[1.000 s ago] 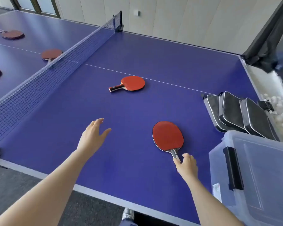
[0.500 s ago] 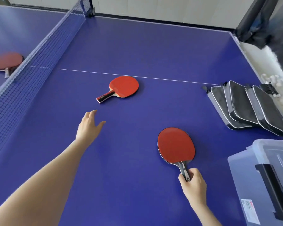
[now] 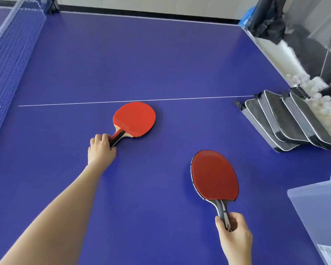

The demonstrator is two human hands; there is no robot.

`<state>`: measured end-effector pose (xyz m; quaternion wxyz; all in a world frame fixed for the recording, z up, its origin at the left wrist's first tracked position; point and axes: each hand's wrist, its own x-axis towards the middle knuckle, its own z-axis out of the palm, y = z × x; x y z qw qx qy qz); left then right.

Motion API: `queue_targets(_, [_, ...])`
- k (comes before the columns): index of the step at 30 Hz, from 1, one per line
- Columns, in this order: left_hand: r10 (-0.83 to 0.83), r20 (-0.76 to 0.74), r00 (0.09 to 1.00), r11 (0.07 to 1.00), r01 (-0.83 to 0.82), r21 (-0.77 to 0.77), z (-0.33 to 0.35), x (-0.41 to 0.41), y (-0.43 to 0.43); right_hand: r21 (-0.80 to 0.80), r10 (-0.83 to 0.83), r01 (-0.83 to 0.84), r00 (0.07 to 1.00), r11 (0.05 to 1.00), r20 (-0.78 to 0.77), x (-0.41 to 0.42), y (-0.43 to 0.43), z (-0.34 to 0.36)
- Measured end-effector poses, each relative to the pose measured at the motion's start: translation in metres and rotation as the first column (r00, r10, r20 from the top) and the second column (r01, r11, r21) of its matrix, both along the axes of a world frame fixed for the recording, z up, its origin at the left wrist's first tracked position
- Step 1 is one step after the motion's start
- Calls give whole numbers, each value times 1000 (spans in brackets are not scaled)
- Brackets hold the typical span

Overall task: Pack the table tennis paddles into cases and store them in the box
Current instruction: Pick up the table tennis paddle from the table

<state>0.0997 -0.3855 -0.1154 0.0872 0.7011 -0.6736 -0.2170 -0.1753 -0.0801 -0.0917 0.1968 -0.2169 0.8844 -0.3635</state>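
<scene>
Two red table tennis paddles are on the blue table [image 3: 141, 54]. The far paddle [image 3: 135, 118] lies flat near the white centre line, and my left hand [image 3: 100, 150] is closed around its red-and-black handle. The near paddle [image 3: 214, 175] has a grey handle, and my right hand [image 3: 233, 234] grips that handle at its end. Several grey zip cases [image 3: 287, 119] lean in a row at the table's right edge. The clear plastic box [image 3: 317, 211] stands at the lower right, partly cut off by the frame.
The net [image 3: 10, 48] runs along the left side. Beyond the right table edge sits a bin of white balls [image 3: 325, 104] with dark netting [image 3: 294, 25] above it. A white wall lies behind the far table edge.
My left hand has reached forward and closed on the far paddle's handle. The right hand keeps its grip on the near paddle. The view has moved closer over the table.
</scene>
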Motion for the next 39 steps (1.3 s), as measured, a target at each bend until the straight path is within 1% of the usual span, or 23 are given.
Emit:
queue_targets(1, [0,-34,999,999,2,50,1,-1,-4,0,-6,6,1000,1000,15,4,-9,11])
queue_targets(2, [-12,-59,998,993,19,117,4,-3,-7,12,-36,35,999,999,31,8,-12,5])
queue_targets(4, [-57,-113,992,963,85,256,11,-9,-10,-7,-44,44,998,999,35,17,-15,12])
queue_targets(5, [-64,-160,985,944,112,310,14,-13,-8,4,-46,46,998,999,38,20,-15,19])
queue_targets(6, [-53,-214,975,931,126,343,18,-17,-5,-19,-35,36,998,999,47,21,-17,13])
queue_targets(7, [-23,-265,964,926,120,357,21,-21,1,-9,-40,40,998,999,43,27,-23,20])
queue_targets(8, [18,-310,951,929,98,357,24,-23,9,-33,-34,36,998,999,44,29,-23,18])
queue_targets(10, [105,-390,915,940,37,341,29,-26,35,-38,-37,38,999,999,39,33,-23,19])
queue_targets(13, [204,-483,851,946,-46,320,32,-28,100,-39,-28,29,999,999,39,42,-20,26])
queue_targets(15, [294,-535,792,929,-105,354,34,-31,157,-37,-16,18,999,999,51,49,-12,29])
queue_targets(19, [465,-558,687,868,-231,439,36,-40,268,-80,21,-13,995,997,94,66,15,29])
queue_targets(22, [540,-536,650,830,-302,470,38,-53,335,-100,70,-58,991,993,111,79,46,27])
queue_targets(26, [614,-520,594,783,-375,495,33,-71,387,-96,133,-122,984,988,118,94,88,23])
queue_targets(29, [641,-494,588,762,-405,506,23,-76,405,-87,172,-161,974,983,149,100,107,20])
queue_targets(31, [649,-486,585,753,-406,517,19,-77,410,-83,209,-199,966,977,149,103,113,18])
queue_targets(36, [612,-605,510,787,-318,528,16,-72,413,-74,308,-300,940,951,149,121,112,13])
queue_targets(39, [686,-637,353,723,-232,650,11,-61,413,-55,355,-350,926,935,126,135,108,9])
